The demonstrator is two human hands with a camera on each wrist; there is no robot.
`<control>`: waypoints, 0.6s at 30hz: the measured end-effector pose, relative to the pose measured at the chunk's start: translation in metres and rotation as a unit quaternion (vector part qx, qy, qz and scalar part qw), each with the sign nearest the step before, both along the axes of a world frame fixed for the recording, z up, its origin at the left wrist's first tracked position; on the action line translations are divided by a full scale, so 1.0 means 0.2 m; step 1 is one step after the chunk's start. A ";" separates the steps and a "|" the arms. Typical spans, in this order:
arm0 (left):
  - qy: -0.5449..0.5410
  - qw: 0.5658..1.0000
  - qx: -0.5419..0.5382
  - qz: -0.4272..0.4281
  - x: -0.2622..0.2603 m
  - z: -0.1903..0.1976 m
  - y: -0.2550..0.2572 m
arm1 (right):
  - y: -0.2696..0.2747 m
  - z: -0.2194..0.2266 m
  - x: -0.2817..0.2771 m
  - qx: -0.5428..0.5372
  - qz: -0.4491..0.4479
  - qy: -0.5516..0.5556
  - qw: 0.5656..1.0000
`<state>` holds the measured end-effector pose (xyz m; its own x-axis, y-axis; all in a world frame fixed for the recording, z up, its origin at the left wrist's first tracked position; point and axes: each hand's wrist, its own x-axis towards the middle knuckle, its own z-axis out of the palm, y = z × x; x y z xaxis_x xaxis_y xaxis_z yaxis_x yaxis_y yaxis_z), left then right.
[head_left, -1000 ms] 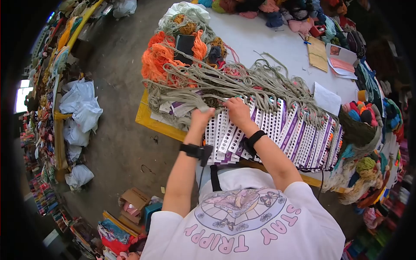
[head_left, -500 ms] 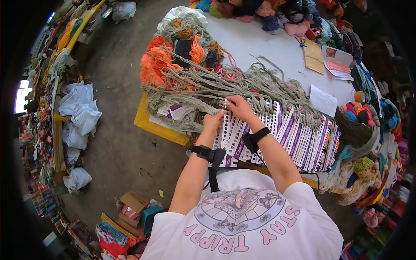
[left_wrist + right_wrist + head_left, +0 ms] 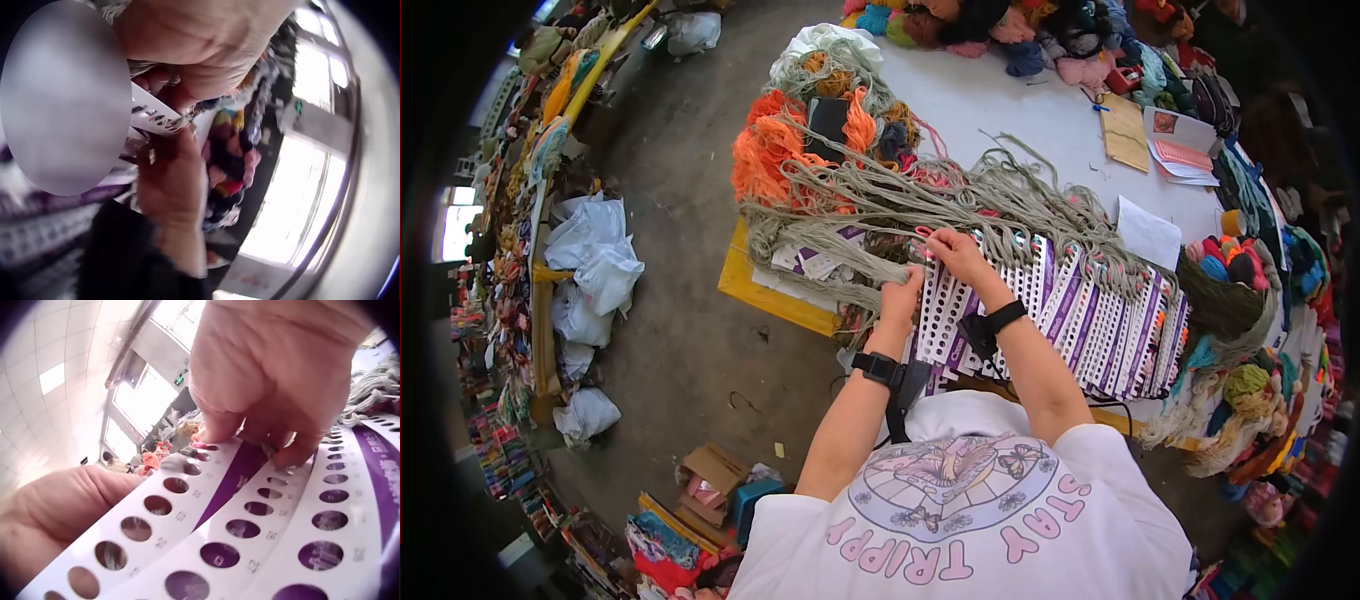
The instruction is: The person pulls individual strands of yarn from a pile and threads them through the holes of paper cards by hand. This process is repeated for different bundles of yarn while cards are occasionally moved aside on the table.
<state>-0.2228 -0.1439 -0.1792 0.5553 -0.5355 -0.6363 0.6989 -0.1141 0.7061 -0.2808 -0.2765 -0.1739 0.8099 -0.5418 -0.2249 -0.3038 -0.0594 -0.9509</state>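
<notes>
My left hand (image 3: 903, 293) grips a bundle of grey yarn (image 3: 855, 255) whose strands trail to the upper left. Beside it, my right hand (image 3: 960, 257) pinches the far end of a white punched thread card (image 3: 140, 528), where pink and grey thread shows at the end holes. In the right wrist view, the left hand (image 3: 69, 503) lies behind that card, and the right hand (image 3: 269, 369) bends over its end, fingertips partly hidden. The left wrist view has the right hand (image 3: 172, 181) across the card from the left hand (image 3: 187, 47).
Many white and purple punched cards (image 3: 1090, 325) overlap along the table's front, tied with grey yarn (image 3: 1040, 200). Orange yarn (image 3: 765, 160) and a dark flat object (image 3: 828, 128) lie at the upper left. Paper (image 3: 1148, 232) and a clipboard (image 3: 1124, 132) lie farther back.
My left hand has moved right with the grey yarn, close to the right hand. My right hand has shifted slightly, staying at the cards' far ends.
</notes>
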 end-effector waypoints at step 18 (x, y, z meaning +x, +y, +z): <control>-0.060 0.986 -0.099 0.123 0.40 0.73 0.54 | -0.06 0.01 -0.04 -0.081 -0.027 0.066 0.994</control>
